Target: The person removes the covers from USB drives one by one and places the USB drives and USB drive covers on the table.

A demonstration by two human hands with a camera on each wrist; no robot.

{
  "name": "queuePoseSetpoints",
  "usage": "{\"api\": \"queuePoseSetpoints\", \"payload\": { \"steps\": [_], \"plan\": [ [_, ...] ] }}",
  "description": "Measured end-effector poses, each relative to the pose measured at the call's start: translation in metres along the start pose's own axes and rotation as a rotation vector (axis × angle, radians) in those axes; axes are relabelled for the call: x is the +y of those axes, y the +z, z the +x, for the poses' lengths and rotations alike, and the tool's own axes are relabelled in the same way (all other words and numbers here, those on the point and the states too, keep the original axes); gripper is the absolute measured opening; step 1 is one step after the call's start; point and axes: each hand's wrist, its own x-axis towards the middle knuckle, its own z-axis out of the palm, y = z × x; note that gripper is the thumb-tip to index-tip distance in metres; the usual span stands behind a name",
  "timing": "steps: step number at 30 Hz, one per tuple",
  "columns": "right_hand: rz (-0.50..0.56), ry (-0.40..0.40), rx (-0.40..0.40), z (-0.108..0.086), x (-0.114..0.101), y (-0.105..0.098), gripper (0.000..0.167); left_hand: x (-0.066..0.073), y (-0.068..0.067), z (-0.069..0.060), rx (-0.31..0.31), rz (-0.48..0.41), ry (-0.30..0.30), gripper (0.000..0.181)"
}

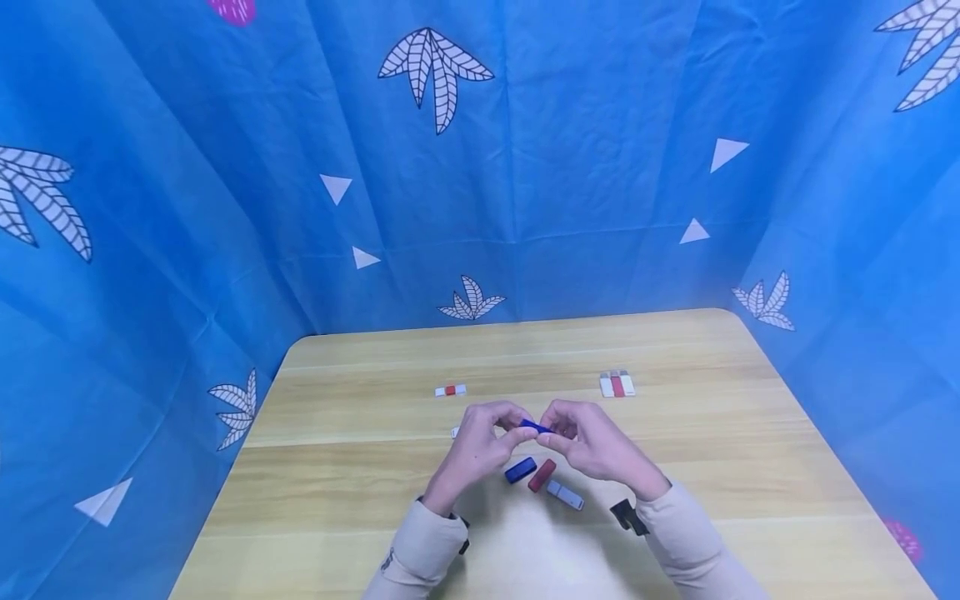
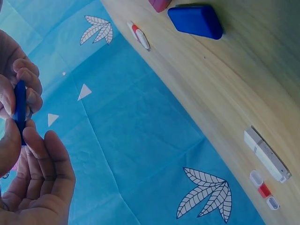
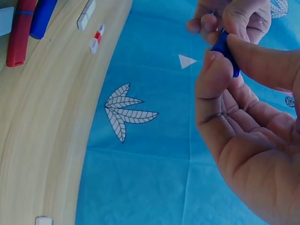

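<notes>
from my distant seat i count one left hand (image 1: 480, 443), one right hand (image 1: 597, 443) and two blue pieces (image 1: 520, 470).
on one table (image 1: 337, 500) i find also one red stick (image 1: 542, 476), one pale grey stick (image 1: 565, 495), one white stick (image 2: 267, 154), and one small white-and-red piece (image 1: 450, 390), although i cannot tell if it is made of several. farther there is one row of three flat pieces (image 1: 617, 385), two white and one red. in the head view i count two sleeves (image 1: 426, 542) and two black wrist parts (image 1: 628, 517); on the blue cloth (image 1: 585, 125), six leaf prints (image 1: 470, 302), five white triangles (image 1: 336, 187) and two pink prints (image 1: 234, 8).
</notes>
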Motion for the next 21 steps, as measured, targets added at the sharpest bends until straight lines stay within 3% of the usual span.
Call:
{"api": "queuePoseSetpoints", "payload": {
  "steps": [21],
  "plan": [
    [-0.034, -0.078, 0.016, -0.0028, -0.0028, -0.0018, 0.004, -0.0001, -0.0009, -0.0017, 0.009, -0.03, -0.005, 0.008]
  ]
}}
